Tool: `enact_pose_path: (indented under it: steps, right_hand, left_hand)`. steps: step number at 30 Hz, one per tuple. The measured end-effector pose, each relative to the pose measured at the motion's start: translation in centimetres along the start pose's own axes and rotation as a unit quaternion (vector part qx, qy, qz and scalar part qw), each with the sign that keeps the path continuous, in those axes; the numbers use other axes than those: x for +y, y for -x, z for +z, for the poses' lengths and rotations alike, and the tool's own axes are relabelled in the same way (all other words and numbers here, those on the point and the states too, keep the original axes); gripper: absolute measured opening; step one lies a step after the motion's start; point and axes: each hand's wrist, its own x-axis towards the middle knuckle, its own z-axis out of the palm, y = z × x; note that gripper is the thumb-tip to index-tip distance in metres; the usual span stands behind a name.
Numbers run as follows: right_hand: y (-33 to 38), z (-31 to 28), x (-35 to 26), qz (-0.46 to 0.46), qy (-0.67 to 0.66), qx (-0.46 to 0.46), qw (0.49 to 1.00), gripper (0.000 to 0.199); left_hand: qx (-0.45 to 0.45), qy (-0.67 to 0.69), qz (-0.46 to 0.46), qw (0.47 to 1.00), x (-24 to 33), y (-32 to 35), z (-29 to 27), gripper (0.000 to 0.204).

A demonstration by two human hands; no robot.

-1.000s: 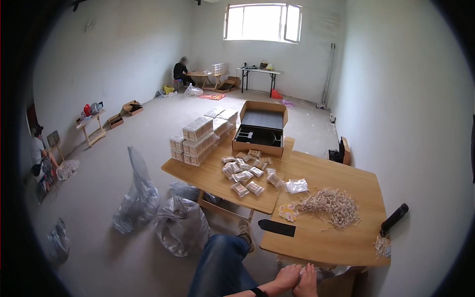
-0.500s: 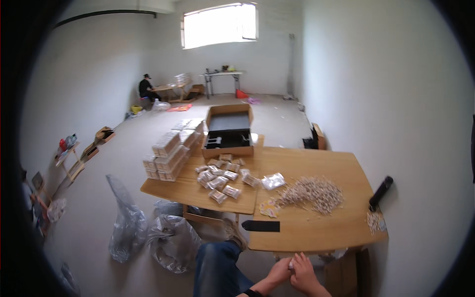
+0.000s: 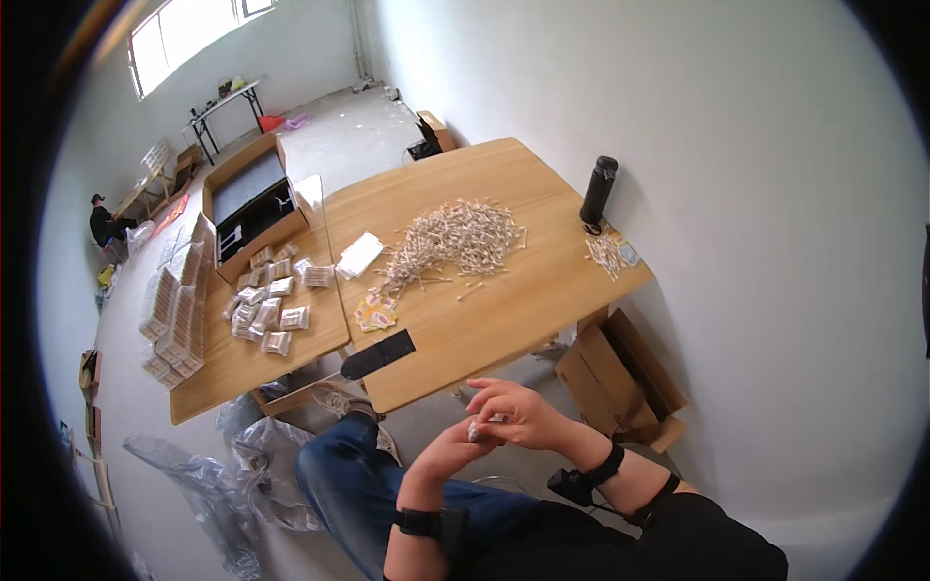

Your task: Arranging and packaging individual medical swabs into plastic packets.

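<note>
My left hand (image 3: 448, 453) and my right hand (image 3: 523, 412) meet above my lap, just below the near edge of the wooden table (image 3: 542, 290). A small pale piece (image 3: 481, 430) sits pinched between the fingertips of both hands; its shape is too small to make out. My right fingers curl over the left ones. Both wrists carry black bands. A heap of small pale sticks (image 3: 455, 237) lies on the table beyond my hands, out of touch. My knee in blue jeans (image 3: 339, 465) is to the left.
On the tables are a black flat strip (image 3: 378, 353), a yellow-red packet (image 3: 376, 312), a white bag (image 3: 360, 254), a black bottle (image 3: 598, 189), small packets (image 3: 271, 300), stacked boxes (image 3: 174, 310) and an open carton (image 3: 252, 198). Another carton (image 3: 620, 378) and plastic bags (image 3: 232, 455) lie on the floor. A person (image 3: 100, 221) sits far off.
The view has swung and tilted, so the tables now sit up and to the left. My hands stay together and appear higher in the picture.
</note>
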Motion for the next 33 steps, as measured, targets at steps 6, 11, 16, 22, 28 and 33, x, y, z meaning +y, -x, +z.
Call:
enact_pose_path:
  steps: [6,11,16,22,28,33]
  right_hand:
    - [1.9,-0.6,1.8,0.093,-0.111,-0.028,0.989,0.007]
    - [0.8,0.5,0.9,0.185,-0.025,0.054,0.981,0.008]
    - [0.1,1.7,1.8,0.172,0.024,0.096,0.98,0.016]
    - [-0.5,2.0,2.9,0.255,-0.113,0.102,0.955,0.015]
    - [-1.2,2.4,3.5,0.205,-0.133,0.135,0.96,0.008]
    - [-2.3,3.4,3.1,0.215,-0.178,0.137,0.951,0.007]
  left_hand:
    - [-0.047,0.009,-0.02,0.999,1.7,1.2,0.5,0.029]
    - [0.145,-0.041,0.027,0.988,0.6,0.0,0.9,0.026]
    - [0.186,-0.018,0.039,0.982,-0.3,-0.3,0.2,0.022]
    - [0.203,0.034,0.074,0.976,0.2,-0.7,-0.5,0.023]
    - [0.251,0.08,0.159,0.951,1.0,-1.0,-0.4,0.021]
    - [0.28,0.165,0.211,0.922,1.0,-0.7,-0.6,0.017]
